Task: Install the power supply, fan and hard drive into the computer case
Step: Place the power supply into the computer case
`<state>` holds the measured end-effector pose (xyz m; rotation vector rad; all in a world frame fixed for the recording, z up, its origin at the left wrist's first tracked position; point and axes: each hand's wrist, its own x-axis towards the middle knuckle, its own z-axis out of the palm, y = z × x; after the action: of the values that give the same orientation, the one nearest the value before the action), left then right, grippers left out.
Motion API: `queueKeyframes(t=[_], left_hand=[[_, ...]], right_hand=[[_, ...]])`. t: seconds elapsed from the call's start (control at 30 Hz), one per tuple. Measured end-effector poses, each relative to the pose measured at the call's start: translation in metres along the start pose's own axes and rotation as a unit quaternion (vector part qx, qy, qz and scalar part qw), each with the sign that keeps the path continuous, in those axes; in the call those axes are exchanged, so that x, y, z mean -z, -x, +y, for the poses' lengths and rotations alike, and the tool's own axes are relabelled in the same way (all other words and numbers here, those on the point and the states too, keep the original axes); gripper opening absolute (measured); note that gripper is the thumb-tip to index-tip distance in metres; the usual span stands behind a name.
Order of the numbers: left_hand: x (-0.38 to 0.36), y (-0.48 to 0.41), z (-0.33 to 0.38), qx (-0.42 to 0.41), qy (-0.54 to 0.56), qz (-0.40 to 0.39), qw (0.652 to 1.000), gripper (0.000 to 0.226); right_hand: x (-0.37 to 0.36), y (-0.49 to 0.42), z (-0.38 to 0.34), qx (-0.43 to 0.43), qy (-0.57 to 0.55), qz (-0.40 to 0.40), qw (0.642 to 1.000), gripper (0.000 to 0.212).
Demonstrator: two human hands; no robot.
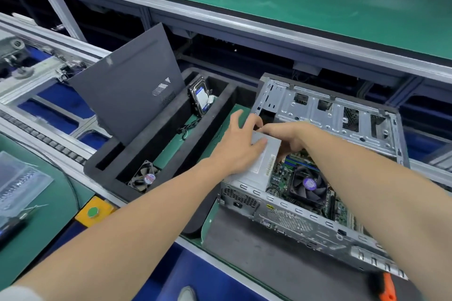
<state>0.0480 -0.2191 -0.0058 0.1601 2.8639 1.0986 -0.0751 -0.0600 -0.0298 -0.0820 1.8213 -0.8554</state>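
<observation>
Silver-grey metal power supply box [259, 164] sits in the open grey steel computer case's [318, 110] near-left corner, centre of frame, beside a black CPU cooler [308, 183]. Left, a black foam tray [97, 168] holds a small black fan [144, 176] and hard drive [200, 98]. Left hand [239, 146] lies flat on the box, grip wide; right hand's [286, 134] grip curls round its far edge.

- The left hand [241, 145] is lying flat, fingers spread, on the grey power supply [260, 168], which is sitting in the 9 o'clock corner of the computer case [315, 221].
- The right hand [287, 137] is gripping its far edge.
- At the case's 9 o'clock, a black foam tray [107, 182] is holding the fan [144, 177] at its 7 o'clock end and the hard drive [200, 98] at 1 o'clock.
</observation>
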Motion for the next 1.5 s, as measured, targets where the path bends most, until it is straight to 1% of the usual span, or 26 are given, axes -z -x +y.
queueKeyframes(t=[0.07,0.13,0.23,0.33,0.4,0.53,0.6,0.7,0.8,0.97,1.1,1.3,1.4,1.5], left_hand=[[0.002,-0.003,0.0,0.024,0.045,-0.021,0.998,0.042],[0.003,-0.005,-0.001,0.015,0.062,-0.027,0.998,0.055],[0.004,-0.005,0.0,0.012,0.059,-0.026,0.998,0.065],[0.005,-0.005,0.003,0.035,0.066,-0.031,0.997,0.069],[0.005,-0.005,0.004,0.043,0.067,-0.034,0.996,0.066],[0.005,-0.007,0.003,0.027,0.055,-0.026,0.998,0.053],[0.004,-0.007,0.002,0.024,0.054,-0.022,0.998,0.048],[0.003,-0.008,0.002,0.018,0.069,-0.007,0.997,0.037],[0.002,-0.011,0.0,0.024,0.089,0.014,0.996,0.03],[0.001,-0.014,-0.001,0.036,0.099,0.019,0.994,0.029],[0.0,-0.014,-0.001,0.036,0.095,0.014,0.995,0.03],[0.002,-0.013,-0.001,0.031,0.128,0.02,0.991,0.028],[0.002,-0.013,0.0,0.029,0.114,0.027,0.993,0.028],[0.002,-0.011,0.0,0.006,0.058,0.045,0.997,0.027]], right_hand=[[0.001,-0.006,-0.007,-0.006,0.04,-0.005,0.999,0.031],[-0.002,-0.012,-0.01,0.001,0.056,-0.005,0.998,0.029],[-0.005,-0.018,-0.009,0.018,0.028,-0.004,0.999,0.025],[-0.008,-0.019,-0.009,0.019,0.023,0.002,1.0,0.023],[-0.009,-0.019,-0.007,0.028,0.021,0.011,0.999,0.027],[-0.012,-0.017,0.001,0.044,0.025,0.036,0.998,0.028],[-0.015,-0.015,0.002,0.043,0.017,0.039,0.998,0.032],[-0.017,-0.015,0.004,0.039,0.027,0.049,0.998,0.037],[-0.017,-0.014,0.003,0.032,0.034,0.043,0.998,0.038],[-0.017,-0.011,-0.001,0.028,0.046,0.039,0.998,0.036],[-0.021,-0.006,-0.004,0.019,0.033,0.055,0.998,0.033],[-0.025,-0.003,-0.007,-0.008,0.026,0.084,0.996,0.037],[-0.031,0.001,-0.007,-0.02,-0.011,0.113,0.993,0.035],[-0.038,0.011,-0.008,-0.031,-0.067,0.15,0.986,0.037]])
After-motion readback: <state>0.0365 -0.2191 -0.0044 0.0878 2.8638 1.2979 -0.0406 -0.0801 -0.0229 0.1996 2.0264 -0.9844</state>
